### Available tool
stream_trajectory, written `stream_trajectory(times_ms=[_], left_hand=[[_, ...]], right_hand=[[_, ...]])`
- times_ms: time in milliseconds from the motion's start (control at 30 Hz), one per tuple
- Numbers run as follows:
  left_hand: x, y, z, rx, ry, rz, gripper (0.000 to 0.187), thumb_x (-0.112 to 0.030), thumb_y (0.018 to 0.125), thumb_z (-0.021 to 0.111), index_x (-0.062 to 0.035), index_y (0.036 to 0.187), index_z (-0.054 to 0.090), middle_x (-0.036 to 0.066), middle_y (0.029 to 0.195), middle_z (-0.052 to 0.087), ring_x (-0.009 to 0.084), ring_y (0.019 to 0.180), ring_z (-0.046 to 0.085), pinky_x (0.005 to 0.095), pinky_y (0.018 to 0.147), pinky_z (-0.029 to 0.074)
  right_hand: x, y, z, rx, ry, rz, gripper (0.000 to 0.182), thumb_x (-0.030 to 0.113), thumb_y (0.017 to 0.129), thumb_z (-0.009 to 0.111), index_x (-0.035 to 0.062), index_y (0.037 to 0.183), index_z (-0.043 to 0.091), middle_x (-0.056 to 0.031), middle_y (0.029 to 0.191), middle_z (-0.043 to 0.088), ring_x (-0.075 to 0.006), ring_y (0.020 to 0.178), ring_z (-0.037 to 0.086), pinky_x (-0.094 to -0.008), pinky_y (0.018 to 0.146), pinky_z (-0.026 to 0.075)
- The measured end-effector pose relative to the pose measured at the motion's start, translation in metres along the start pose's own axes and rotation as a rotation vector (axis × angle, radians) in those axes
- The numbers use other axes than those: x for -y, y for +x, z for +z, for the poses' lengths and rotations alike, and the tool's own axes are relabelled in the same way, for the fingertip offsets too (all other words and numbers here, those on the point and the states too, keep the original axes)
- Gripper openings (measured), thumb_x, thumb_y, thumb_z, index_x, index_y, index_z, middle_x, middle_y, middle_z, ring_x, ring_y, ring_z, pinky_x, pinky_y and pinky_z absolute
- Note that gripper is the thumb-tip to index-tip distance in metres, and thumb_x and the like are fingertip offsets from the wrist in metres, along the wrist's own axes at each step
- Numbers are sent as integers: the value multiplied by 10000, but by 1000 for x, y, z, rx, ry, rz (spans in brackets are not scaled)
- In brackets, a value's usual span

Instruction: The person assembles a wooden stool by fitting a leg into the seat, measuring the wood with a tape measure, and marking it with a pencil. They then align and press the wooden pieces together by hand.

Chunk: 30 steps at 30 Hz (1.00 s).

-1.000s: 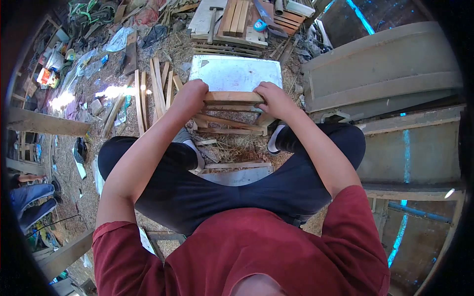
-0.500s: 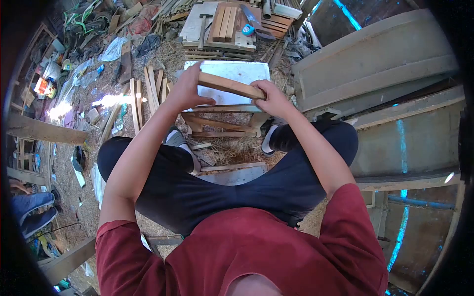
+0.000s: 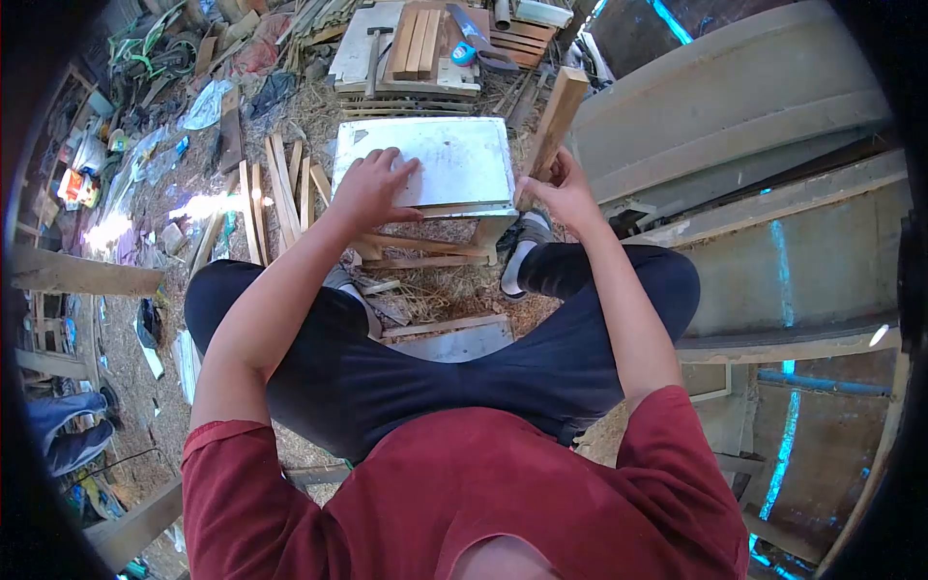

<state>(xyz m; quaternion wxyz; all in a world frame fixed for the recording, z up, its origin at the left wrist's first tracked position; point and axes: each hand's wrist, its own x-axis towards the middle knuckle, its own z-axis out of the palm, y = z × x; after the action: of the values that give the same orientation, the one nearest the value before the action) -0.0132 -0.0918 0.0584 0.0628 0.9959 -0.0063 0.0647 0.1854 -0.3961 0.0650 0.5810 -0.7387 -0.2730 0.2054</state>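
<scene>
A wooden bar (image 3: 558,121) stands roughly upright at the right side of a white-topped wooden stand (image 3: 454,159). My right hand (image 3: 561,195) grips the bar near its lower end, fingers wrapped round it. My left hand (image 3: 379,186) rests on the left front part of the white top with its fingers spread, holding nothing. The stand is between my knees, and its wooden legs and crosspieces show below the top.
Beyond the stand, a low platform (image 3: 350,70) bears wooden slats (image 3: 418,43), a hammer (image 3: 375,60), a saw (image 3: 468,26) and a blue tape measure (image 3: 463,54). Loose strips (image 3: 282,184) lie left. Large panels (image 3: 715,116) lean at right. Another person's legs (image 3: 66,425) show far left.
The bar has swung from lying across above the white top to nearly upright at its right side. My left hand has let go of it and come down onto the top.
</scene>
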Motion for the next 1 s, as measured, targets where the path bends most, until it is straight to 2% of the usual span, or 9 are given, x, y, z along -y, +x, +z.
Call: stream_trajectory(times_ms=[33,167,367,433,533,600,733,867,1000], left_hand=[[-2,3,-6,-3,38,28,912,-680,744,815,-163,1463,596,187,1299,599,389,1212,594,492,994,509],[-7,20,-16,133,64,13,861,-607,759,844,-190,1470,596,191,1267,614,380,1174,619,497,944,543],[-11,32,-7,188,82,98,715,-499,761,869,-110,1319,649,163,1084,648,379,924,704,491,805,577],[-15,32,-2,83,129,179,507,-426,779,836,-72,1097,661,151,968,669,374,801,715,487,726,589],[-14,36,-8,32,134,244,437,-370,792,818,-59,1046,644,142,950,672,368,803,720,484,717,592],[-17,38,-18,-51,127,254,338,-312,821,781,-68,997,627,130,947,672,351,785,722,482,696,585],[-22,45,-28,-210,135,272,358,-303,877,742,-62,1118,632,113,1063,706,326,873,722,466,769,579],[-22,50,-23,-267,154,277,450,-282,930,702,-37,1295,606,115,1204,719,309,991,719,437,878,569],[-31,55,-18,-266,163,290,436,-254,950,686,-20,1306,600,138,1242,714,312,1018,723,423,901,571]], right_hand=[[0,-1,-2,-2,3,3,541,44,894,795,33,1364,528,-91,1257,678,-179,1173,653,-354,1048,511],[-6,-4,-12,-3,-58,18,622,27,892,788,29,1423,464,-109,1280,684,-210,1214,659,-373,1080,509],[0,-13,-18,-17,-47,6,679,46,903,783,35,1472,414,-113,1297,682,-227,1230,654,-381,1088,502],[-8,-13,-19,-6,-36,5,674,68,911,785,36,1475,418,-112,1303,679,-229,1232,651,-376,1085,499],[-15,-14,-16,-107,-128,-32,701,209,909,809,23,1489,462,-144,1317,677,-248,1217,663,-374,1063,501],[-6,-17,-19,-12,-94,-54,683,268,920,806,22,1476,494,-146,1323,679,-249,1200,669,-372,1053,502],[-1,-21,-22,29,-238,-14,692,281,884,830,49,1460,525,-149,1248,713,-255,1164,688,-375,1013,522],[3,-28,-23,-26,-110,-98,638,274,876,824,45,1412,563,-148,1220,728,-258,1133,704,-388,992,535],[-4,-29,-33,-79,-192,-71,565,282,879,804,37,1349,609,-166,1214,738,-287,1105,717,-404,978,539]])
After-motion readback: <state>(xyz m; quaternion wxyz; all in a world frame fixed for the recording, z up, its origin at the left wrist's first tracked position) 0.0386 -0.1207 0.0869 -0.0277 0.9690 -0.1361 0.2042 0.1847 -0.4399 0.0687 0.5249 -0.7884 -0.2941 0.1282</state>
